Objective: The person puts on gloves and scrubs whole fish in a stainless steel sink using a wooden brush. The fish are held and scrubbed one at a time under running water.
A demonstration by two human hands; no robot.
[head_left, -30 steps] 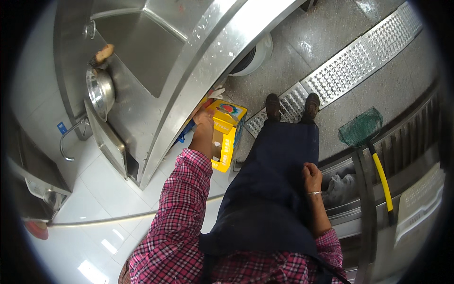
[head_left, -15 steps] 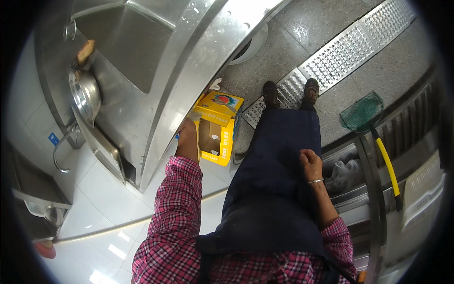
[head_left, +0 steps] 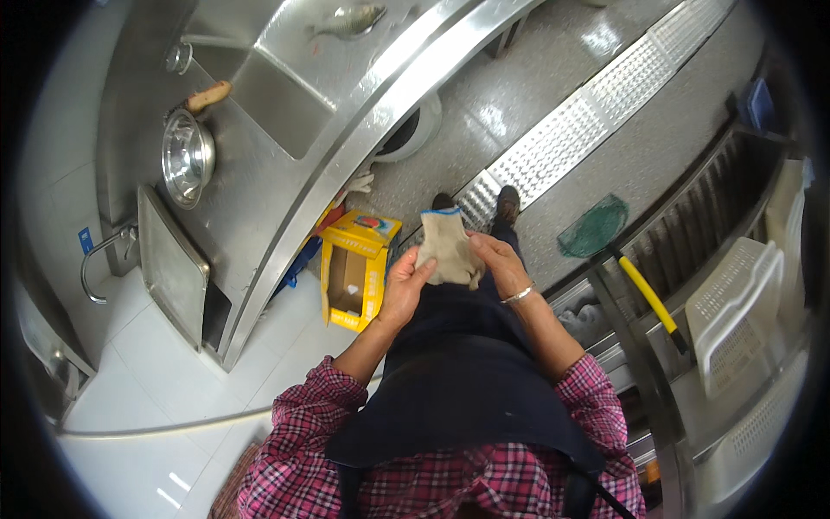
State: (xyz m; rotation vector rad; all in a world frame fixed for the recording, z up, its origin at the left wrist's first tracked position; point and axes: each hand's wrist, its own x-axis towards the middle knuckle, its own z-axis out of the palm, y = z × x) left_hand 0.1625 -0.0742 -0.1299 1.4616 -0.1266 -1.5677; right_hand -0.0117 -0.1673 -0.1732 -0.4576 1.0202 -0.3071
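Note:
A cream-coloured fabric work glove (head_left: 448, 251) with a blue edge on its cuff is stretched between my two hands, in front of my dark apron. My left hand (head_left: 405, 284) pinches its left side between thumb and fingers. On its other side, my right hand (head_left: 501, 261), with a bracelet at the wrist, grips the fabric. The glove's cuff points away from me and its fingers hang toward me. Left of my hands stands a yellow cardboard box (head_left: 354, 275) with an opening in its side.
To the left runs a steel sink counter (head_left: 251, 186) with a metal bowl (head_left: 192, 160), a brush with a wooden handle (head_left: 209, 97) and a fish (head_left: 350, 21). On the right are a green net (head_left: 596, 228) with a yellow handle and white plastic baskets (head_left: 735, 316). A metal drain grate (head_left: 571, 130) crosses the floor ahead.
My left hand has come back from beside the yellow box, and the glove is now in view. My right hand has moved inward to grip it. The whole view has shifted.

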